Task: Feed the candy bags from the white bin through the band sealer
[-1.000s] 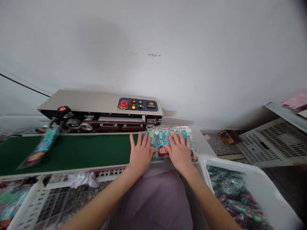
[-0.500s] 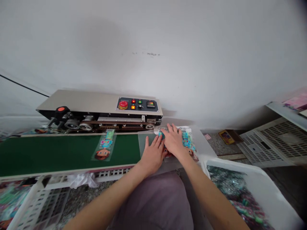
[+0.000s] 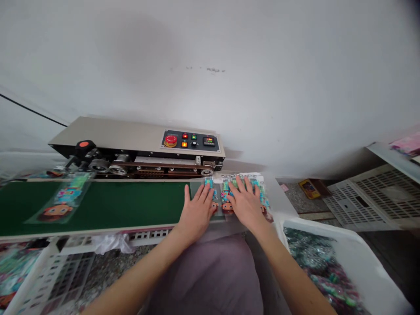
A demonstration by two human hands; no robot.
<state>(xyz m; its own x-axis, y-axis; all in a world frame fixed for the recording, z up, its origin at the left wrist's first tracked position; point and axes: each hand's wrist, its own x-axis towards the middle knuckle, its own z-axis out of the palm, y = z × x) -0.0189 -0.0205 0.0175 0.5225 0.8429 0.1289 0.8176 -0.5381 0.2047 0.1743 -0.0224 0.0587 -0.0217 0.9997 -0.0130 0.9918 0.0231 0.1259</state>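
My left hand (image 3: 197, 214) lies flat with fingers spread on a clear printed plastic bag (image 3: 214, 205) at the right end of the green conveyor belt (image 3: 131, 201). The bag's printed face and blue lettering show beside my fingertips. Just to the right, my right hand (image 3: 246, 201) rests, fingers apart, on a pile of similar printed bags (image 3: 226, 199). Behind the belt stands a band sealing machine (image 3: 138, 135) with lit buttons and a red stop knob (image 3: 170, 140). Another bag (image 3: 65, 197) lies on the belt's left part, its top edge at the machine's rollers.
A white tub (image 3: 364, 253) of shiny packets stands at my right. Under the belt's left end is a white basket (image 3: 55, 271) beside colourful bags (image 3: 16, 271). A perforated crate (image 3: 367, 197) and a small yellow box (image 3: 310, 188) are on the floor at right.
The bag on the belt has travelled left to the rollers. My left hand has shifted left with a bag, away from my right hand, which has moved slightly right over the pile.
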